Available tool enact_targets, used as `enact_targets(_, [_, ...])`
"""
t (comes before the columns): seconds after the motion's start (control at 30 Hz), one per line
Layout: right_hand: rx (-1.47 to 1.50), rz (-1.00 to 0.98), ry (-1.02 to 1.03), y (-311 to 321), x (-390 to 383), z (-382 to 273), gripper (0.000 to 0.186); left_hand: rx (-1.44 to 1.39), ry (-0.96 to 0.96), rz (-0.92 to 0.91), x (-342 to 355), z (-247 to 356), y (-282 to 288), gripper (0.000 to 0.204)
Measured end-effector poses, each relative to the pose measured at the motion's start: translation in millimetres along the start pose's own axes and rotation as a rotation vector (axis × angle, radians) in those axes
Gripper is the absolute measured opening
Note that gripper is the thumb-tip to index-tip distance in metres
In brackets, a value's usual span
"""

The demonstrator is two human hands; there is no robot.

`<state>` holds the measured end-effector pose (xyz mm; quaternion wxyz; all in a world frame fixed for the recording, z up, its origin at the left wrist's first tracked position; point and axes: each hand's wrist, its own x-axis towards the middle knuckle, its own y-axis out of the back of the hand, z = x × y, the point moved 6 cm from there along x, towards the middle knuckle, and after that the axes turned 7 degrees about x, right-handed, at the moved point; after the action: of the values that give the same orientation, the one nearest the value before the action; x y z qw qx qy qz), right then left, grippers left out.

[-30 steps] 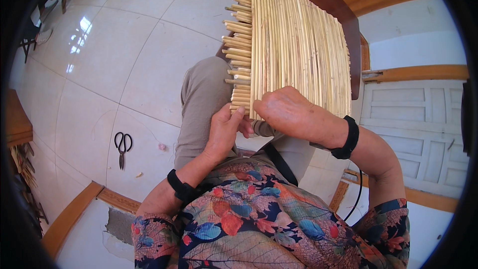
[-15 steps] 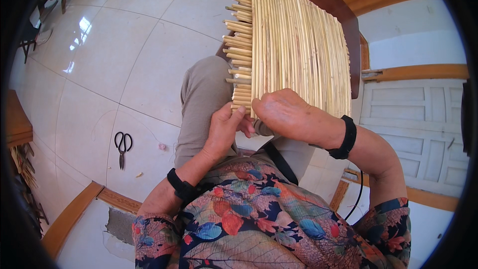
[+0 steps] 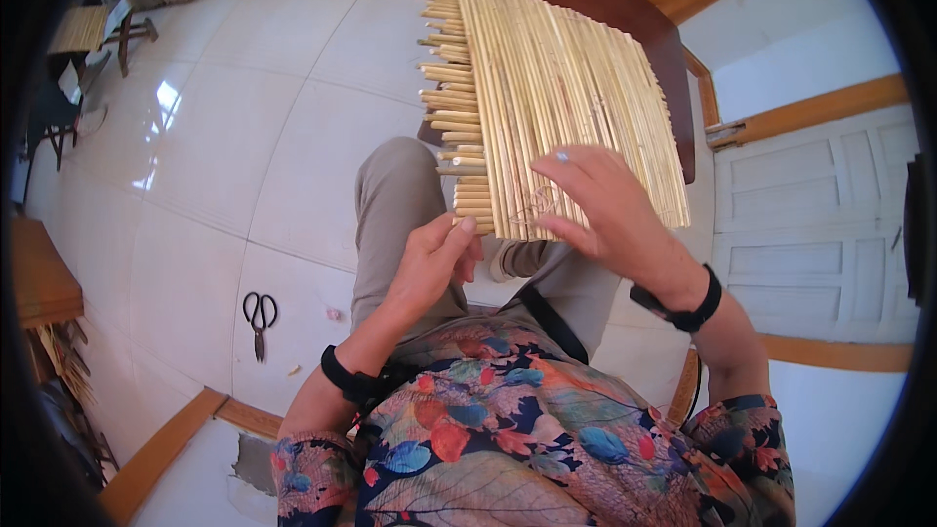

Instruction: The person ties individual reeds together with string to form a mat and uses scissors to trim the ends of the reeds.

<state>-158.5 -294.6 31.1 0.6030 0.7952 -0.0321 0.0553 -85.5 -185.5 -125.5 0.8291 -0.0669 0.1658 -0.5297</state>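
A mat of pale straight reed stalks [image 3: 561, 88] lies across a dark red-brown surface [image 3: 675, 107], its near edge over my lap. Stalk ends of two layers stick out unevenly on its left side. My left hand [image 3: 427, 259] grips the near left corner, thumb on top of the stalk ends and fingers beneath. Over the near edge my right hand [image 3: 617, 215] is open, thumb and fingers spread apart. Thin loose thread [image 3: 540, 203] lies in loops on the stalks beside its thumb. Whether a strand touches that hand I cannot tell.
Black-handled scissors [image 3: 260, 324] lie on the tiled floor to the left, with small scraps near them. A brown wooden piece of furniture [image 3: 44, 273] stands at the far left. At the upper left a person's foot [image 3: 93, 120] shows by a small stool. A white door [image 3: 810, 224] is at the right.
My right hand has opened and lifted off the mat's near left corner, moving right. Thread loops now show on the stalks. My left hand still grips the corner. The whole view has shifted slightly.
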Motion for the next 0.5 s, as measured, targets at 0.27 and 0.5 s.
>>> enact_targets(0.27, [-0.193, 0.384, -0.124, -22, -91, -28, 0.061, 0.293, -0.319, -0.175, -33, 50, -25, 0.034])
enact_targets(0.5, [-0.397, 0.743, 0.020, -12, -126, -46, 0.040, 0.493, -0.886, 0.041, -82, 76, -32, 0.016])
